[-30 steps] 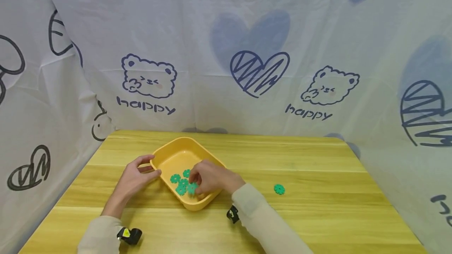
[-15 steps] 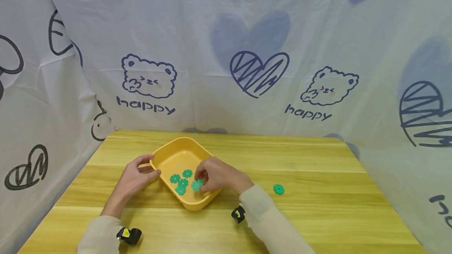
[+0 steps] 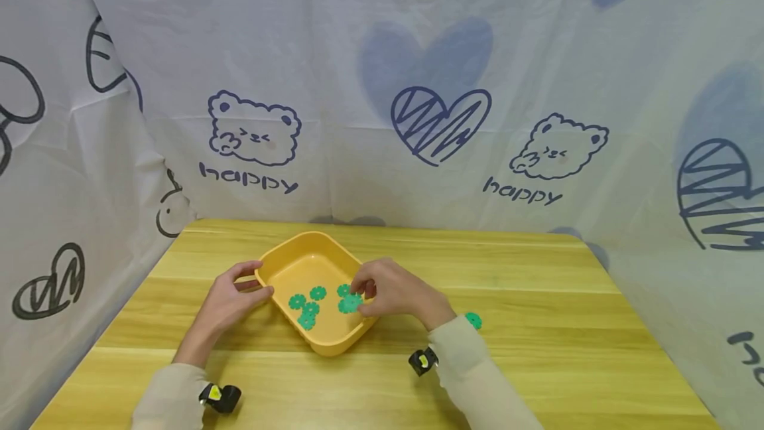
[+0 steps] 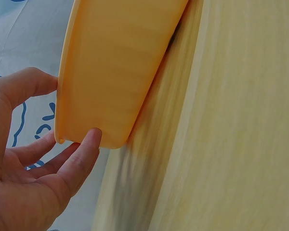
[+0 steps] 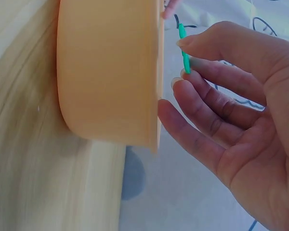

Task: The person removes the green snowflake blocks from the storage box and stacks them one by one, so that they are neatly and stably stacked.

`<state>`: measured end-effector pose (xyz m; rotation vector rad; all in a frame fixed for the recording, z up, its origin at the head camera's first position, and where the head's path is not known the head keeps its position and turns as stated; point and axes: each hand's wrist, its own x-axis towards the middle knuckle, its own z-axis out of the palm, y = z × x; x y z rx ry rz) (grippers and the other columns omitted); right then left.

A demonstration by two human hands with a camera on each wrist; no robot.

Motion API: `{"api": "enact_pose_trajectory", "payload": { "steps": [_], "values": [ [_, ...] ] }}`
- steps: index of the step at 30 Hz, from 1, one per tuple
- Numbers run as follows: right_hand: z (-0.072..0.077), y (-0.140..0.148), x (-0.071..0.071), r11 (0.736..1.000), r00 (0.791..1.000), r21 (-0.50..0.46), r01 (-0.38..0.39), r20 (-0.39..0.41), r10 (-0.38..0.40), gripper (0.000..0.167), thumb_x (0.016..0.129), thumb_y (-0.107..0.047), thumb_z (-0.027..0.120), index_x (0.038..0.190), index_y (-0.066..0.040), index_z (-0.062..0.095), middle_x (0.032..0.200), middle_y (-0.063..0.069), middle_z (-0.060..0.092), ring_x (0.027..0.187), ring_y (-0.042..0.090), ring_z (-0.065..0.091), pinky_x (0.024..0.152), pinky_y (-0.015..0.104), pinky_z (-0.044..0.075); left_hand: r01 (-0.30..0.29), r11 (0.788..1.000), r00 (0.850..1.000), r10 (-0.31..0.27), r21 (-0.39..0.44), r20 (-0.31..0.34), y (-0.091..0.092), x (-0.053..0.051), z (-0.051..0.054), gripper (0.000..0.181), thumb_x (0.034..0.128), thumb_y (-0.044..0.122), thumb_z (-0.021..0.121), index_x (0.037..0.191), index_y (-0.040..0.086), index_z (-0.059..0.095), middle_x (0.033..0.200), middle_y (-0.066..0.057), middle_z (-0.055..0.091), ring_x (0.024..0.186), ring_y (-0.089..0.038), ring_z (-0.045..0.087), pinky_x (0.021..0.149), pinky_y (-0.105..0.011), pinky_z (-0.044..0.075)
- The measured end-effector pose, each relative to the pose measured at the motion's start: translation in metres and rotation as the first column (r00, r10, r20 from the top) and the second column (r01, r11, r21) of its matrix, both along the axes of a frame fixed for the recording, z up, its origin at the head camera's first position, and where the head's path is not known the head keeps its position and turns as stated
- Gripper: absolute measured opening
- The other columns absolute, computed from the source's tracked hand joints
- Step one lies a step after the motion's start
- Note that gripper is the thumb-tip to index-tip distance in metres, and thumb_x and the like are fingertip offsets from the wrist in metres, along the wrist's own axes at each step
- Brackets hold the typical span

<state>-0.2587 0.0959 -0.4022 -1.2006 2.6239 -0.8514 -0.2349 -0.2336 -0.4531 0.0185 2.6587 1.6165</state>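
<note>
My left hand (image 3: 229, 297) holds the left corner of a yellow plastic basin (image 3: 286, 252), thumb and fingers against its rim and outer wall; the left wrist view shows the basin (image 4: 111, 67) from outside. Over the basin's right side, my right hand (image 3: 396, 290) pinches a green notched snowflake disc (image 3: 353, 303) between thumb and fingertips. Edge-on, that disc (image 5: 184, 50) appears above the rim in the right wrist view. Several similar discs (image 3: 297, 301) lie flat inside, some overlapping. Part of those at the right is covered by the held disc.
One more green disc (image 3: 473, 320) lies on the wooden table (image 3: 537, 363) to the right, partly covered by my right wrist. A printed cloth (image 3: 346, 151) hangs behind the table and along both sides.
My right hand has moved right and slightly away from me, carrying the pinched disc. More discs show in the basin where the hand was. The left hand keeps its place.
</note>
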Motion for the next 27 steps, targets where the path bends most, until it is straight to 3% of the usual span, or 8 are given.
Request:
{"api": "enact_pose_trajectory", "payload": {
  "steps": [9,20,27],
  "values": [
    [0.002,0.019,0.004,0.998,0.999,-0.053,0.034,0.013,-0.034,0.021,0.081,-0.009,0.08,0.102,-0.005,0.077,0.099,0.006,0.074,0.083,0.018,0.068,0.075,0.018,0.056,-0.004,1.0,1.0,0.004,-0.005,0.0,0.001,0.0,0.0,0.069,0.0935,0.023,0.074,0.152,0.0,0.044,0.155,-0.027,0.044,0.135,-0.046,0.055,0.106,-0.047,0.055],
    [0.003,0.047,0.009,0.991,0.994,-0.072,0.109,0.023,-0.107,0.021,0.08,-0.008,0.08,0.101,-0.006,0.078,0.096,0.004,0.074,0.084,0.026,0.068,0.08,0.04,0.063,-0.007,1.0,1.0,0.007,-0.016,-0.007,0.001,0.001,-0.001,0.07,0.0935,0.024,0.075,0.151,0.0,0.044,0.153,-0.028,0.046,0.135,-0.046,0.056,0.106,-0.047,0.055],
    [0.005,0.068,0.012,0.985,0.987,-0.056,0.163,0.011,-0.163,0.02,0.081,-0.011,0.081,0.101,-0.007,0.078,0.096,0.003,0.076,0.084,0.024,0.069,0.08,0.041,0.063,-0.005,1.0,1.0,0.005,-0.009,-0.006,0.0,0.001,-0.001,0.07,0.0932,0.024,0.075,0.151,0.0,0.044,0.153,-0.028,0.046,0.135,-0.046,0.056,0.106,-0.047,0.055]
  ]
}}
